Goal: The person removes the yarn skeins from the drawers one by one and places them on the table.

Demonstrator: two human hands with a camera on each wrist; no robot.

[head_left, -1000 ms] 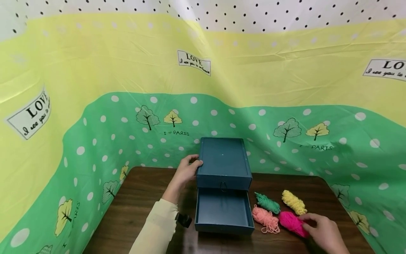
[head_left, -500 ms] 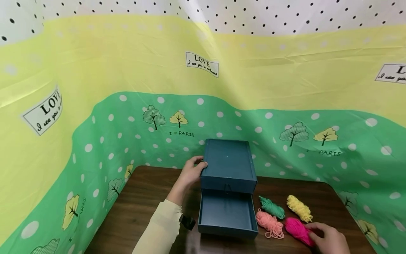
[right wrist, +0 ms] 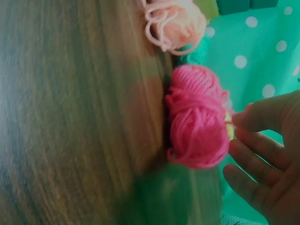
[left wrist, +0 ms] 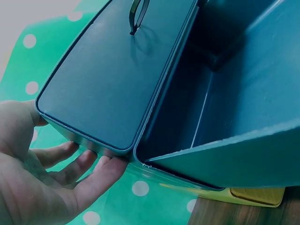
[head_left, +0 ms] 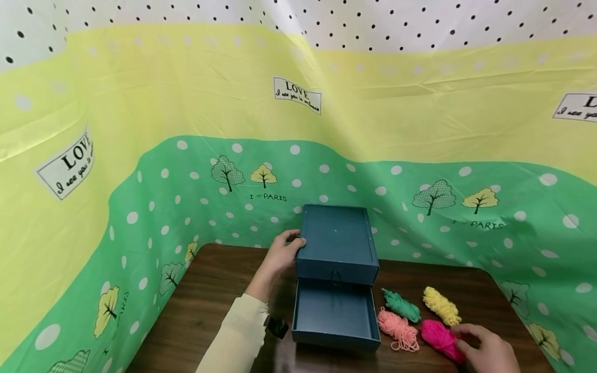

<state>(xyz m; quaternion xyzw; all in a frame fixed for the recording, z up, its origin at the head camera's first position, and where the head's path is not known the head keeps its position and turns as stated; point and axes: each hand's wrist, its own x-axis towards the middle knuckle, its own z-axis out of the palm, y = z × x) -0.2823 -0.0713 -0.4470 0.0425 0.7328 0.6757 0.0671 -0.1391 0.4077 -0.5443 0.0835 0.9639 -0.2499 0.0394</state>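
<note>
right grip barely moved | released, fingertips at pink yarn | left grip steadies box

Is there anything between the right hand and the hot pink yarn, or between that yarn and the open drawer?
Nothing separates the right hand from the hot pink yarn. The peach yarn lies on the table between that yarn and the open drawer.

**Free room and obstructions on the dark wooden table**

The table centre is occupied by a dark teal two-drawer box, its lower drawer drawn out toward the near edge. Bare wooden tabletop is left open at the left. At the right, passage is narrowed by four yarn bundles: green, yellow, peach and pink. The sides and rear are closed off by a printed fabric backdrop.
</note>
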